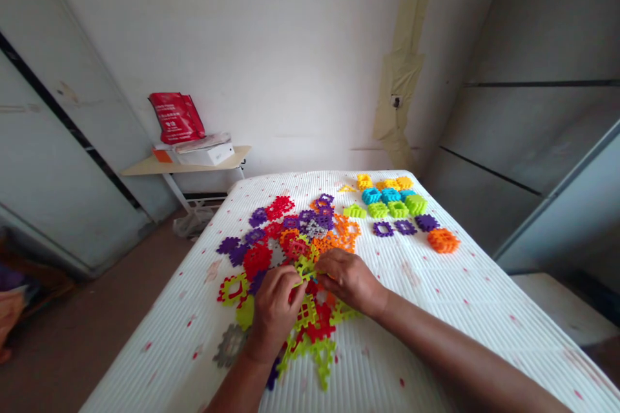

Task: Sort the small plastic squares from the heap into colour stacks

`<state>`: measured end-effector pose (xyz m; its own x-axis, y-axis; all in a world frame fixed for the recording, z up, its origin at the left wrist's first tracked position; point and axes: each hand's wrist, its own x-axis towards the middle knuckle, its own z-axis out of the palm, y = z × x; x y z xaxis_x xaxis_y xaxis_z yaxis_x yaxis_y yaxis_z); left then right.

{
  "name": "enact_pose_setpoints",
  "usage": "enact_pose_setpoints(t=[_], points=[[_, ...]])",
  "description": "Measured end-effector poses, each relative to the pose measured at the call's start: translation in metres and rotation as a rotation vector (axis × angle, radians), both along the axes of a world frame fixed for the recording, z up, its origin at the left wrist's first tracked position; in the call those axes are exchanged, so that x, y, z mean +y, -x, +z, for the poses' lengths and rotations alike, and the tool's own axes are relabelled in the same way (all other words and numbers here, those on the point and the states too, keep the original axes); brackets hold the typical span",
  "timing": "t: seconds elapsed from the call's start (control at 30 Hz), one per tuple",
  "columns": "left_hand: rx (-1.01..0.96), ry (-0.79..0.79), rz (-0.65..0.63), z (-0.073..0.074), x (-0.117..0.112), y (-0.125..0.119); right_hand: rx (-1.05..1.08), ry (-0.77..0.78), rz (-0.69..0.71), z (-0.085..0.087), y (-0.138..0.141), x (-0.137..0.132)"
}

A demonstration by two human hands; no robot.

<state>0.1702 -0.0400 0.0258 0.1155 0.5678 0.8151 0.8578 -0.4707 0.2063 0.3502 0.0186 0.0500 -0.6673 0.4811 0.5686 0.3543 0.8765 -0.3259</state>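
Note:
A loose heap of toothed plastic building pieces in red, purple, orange, grey and lime green covers the middle of the table. Over this heap my left hand (278,302) is closed, its thumb and fingertips at a lime-green building piece (305,267). My right hand (349,276) comes in from the other side with fingers pinched at the same green piece. The fingertips hide part of it. Near my left wrist lie a grey piece (230,345) and a green square frame (233,288). Green triangular pieces (323,361) lie between my forearms.
At the right stand sorted stacks: yellow (364,181), blue (372,195), green (398,209), purple (427,222) and orange (444,241). A white quilted cloth (387,342) covers the table. Behind, a side table (194,168) holds a red bag (175,117) and a white box (206,153).

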Motion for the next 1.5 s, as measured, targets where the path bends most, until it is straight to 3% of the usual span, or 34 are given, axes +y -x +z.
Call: enact_pose_setpoints(t=[0.13, 0.23, 0.33, 0.47, 0.6, 0.9, 1.5], points=[[0.011, -0.028, -0.013, 0.001, 0.002, -0.001, -0.059, -0.040, -0.029, -0.002, -0.001, 0.003], [0.013, -0.047, 0.015, 0.004, 0.001, 0.004, -0.017, -0.032, -0.072, 0.000, -0.013, 0.021], [-0.029, -0.076, 0.068, 0.008, -0.002, 0.012, 0.059, -0.012, -0.271, 0.004, -0.037, 0.060], [-0.063, -0.083, 0.110, 0.011, -0.004, 0.021, -0.066, 0.053, -0.627, 0.005, -0.067, 0.114], [-0.039, -0.096, 0.117, 0.011, -0.003, 0.026, -0.235, 0.087, -0.781, 0.000, -0.075, 0.144], [-0.043, -0.088, 0.115, 0.010, -0.003, 0.029, -0.293, 0.106, -0.819, -0.012, -0.068, 0.165], [-0.049, -0.083, 0.096, 0.009, -0.002, 0.028, -0.342, 0.108, -0.841, -0.020, -0.068, 0.168]])
